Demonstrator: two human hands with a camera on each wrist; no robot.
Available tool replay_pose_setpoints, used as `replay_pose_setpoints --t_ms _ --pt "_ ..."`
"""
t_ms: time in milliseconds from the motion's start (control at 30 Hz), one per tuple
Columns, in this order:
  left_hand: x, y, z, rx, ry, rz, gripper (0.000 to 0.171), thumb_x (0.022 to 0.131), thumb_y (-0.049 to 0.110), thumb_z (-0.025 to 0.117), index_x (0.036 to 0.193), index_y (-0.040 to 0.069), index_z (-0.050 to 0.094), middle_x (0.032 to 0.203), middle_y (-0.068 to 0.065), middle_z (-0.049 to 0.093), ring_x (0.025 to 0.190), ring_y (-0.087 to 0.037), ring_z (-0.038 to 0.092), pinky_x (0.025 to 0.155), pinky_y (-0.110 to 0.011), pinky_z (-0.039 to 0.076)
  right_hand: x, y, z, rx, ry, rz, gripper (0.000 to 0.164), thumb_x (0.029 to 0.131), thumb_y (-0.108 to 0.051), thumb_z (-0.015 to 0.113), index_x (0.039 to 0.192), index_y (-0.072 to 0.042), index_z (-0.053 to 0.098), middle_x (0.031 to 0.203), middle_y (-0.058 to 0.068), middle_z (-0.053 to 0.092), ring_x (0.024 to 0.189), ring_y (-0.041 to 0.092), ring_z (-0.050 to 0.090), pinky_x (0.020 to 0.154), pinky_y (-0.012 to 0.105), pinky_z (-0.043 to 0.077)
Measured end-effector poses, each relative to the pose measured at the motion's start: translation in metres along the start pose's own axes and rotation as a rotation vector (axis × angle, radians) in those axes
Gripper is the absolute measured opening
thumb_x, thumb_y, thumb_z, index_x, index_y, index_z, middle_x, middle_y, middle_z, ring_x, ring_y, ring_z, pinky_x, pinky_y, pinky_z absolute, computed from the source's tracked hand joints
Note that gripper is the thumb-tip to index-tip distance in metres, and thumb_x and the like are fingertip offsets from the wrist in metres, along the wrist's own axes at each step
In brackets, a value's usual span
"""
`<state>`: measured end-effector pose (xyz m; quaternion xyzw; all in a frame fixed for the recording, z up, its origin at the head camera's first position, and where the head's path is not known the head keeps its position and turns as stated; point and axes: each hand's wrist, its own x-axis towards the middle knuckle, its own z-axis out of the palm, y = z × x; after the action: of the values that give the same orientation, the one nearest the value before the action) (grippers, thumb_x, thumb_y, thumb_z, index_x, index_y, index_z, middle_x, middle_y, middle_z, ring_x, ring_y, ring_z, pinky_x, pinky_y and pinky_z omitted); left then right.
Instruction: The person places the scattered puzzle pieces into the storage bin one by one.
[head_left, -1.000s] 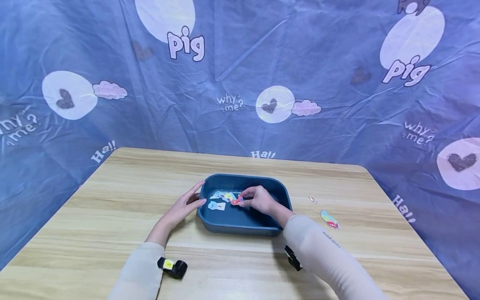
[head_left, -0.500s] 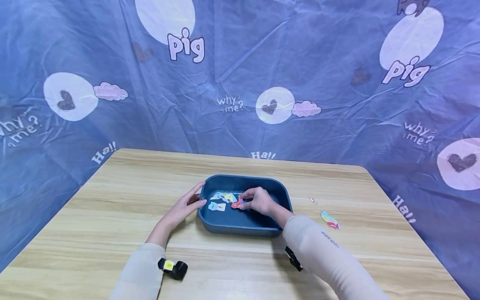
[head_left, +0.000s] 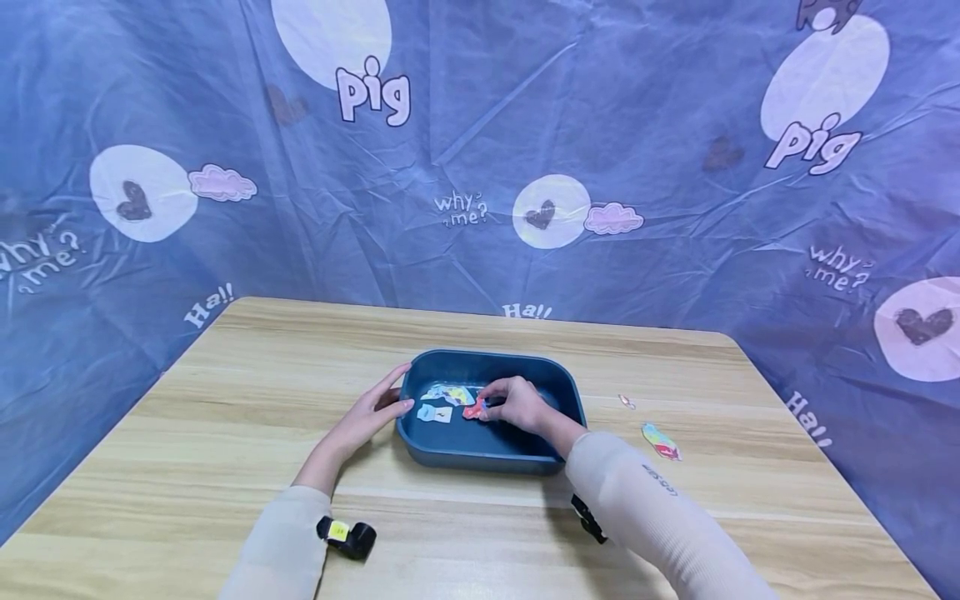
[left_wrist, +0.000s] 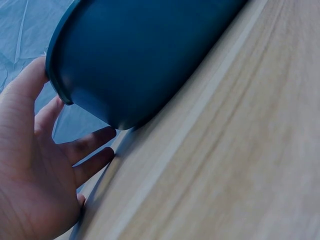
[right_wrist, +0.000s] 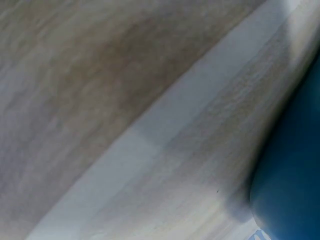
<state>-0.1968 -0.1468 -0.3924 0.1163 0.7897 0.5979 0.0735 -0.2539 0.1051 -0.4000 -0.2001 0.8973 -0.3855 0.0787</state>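
A dark teal rectangular bin [head_left: 480, 461] stands mid-table. At its left end is my left hand [head_left: 369, 413], thumb at the rim and the other fingers spread along the outer wall. The left wrist view shows this hand [left_wrist: 37, 165] with fairly straight fingers against the bin [left_wrist: 125, 60]. My right hand [head_left: 521, 403] reaches inside, thumb and forefinger pinching a small red cutout [head_left: 472, 411] close over the floor. To its left lie a light-blue-and-white cutout [head_left: 434, 413] and a multicoloured cutout [head_left: 450, 393]. The right wrist view misses the right hand.
On the wooden table [head_left: 225, 433], right of the bin, lie a green, yellow and red cutout [head_left: 661, 441] and a tiny pale-and-orange one [head_left: 626, 402]. A blue printed curtain [head_left: 465, 133] hangs behind the table. A black wrist camera [head_left: 351, 538] sits on the left sleeve.
The red cutout has turned and come down slightly, away from the multicoloured one, with my right hand still at it. The left hand stays at the bin's end.
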Motion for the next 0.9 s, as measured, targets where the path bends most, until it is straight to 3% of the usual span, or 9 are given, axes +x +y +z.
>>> replay_pose_setpoints --t_ms 467,900 --pt "0.0003 -0.0017 -0.0002 -0.013 -0.003 -0.003 0.057 0.087 0.019 0.051 0.137 0.018 0.023 0.132 -0.021 0.031 0.12 -0.032 0.03 0.095 -0.048 0.024 -0.0017 -0.0008 -0.0013 -0.036 -0.035 -0.004 0.023 0.068 -0.016 0.074 0.09 -0.01 0.068 0.106 0.002 0.059 0.105 0.021 0.047 0.09 0.042 0.032" --pt "0.0005 -0.0015 0.0004 -0.015 -0.004 0.005 0.057 0.087 0.02 0.051 0.137 0.018 0.024 0.131 -0.021 0.033 0.119 -0.032 0.03 0.095 -0.048 0.024 -0.0019 -0.0002 -0.0014 -0.028 -0.055 -0.034 0.022 0.069 -0.016 0.072 0.09 -0.009 0.067 0.109 0.004 0.058 0.108 0.023 0.045 0.091 0.042 0.031"
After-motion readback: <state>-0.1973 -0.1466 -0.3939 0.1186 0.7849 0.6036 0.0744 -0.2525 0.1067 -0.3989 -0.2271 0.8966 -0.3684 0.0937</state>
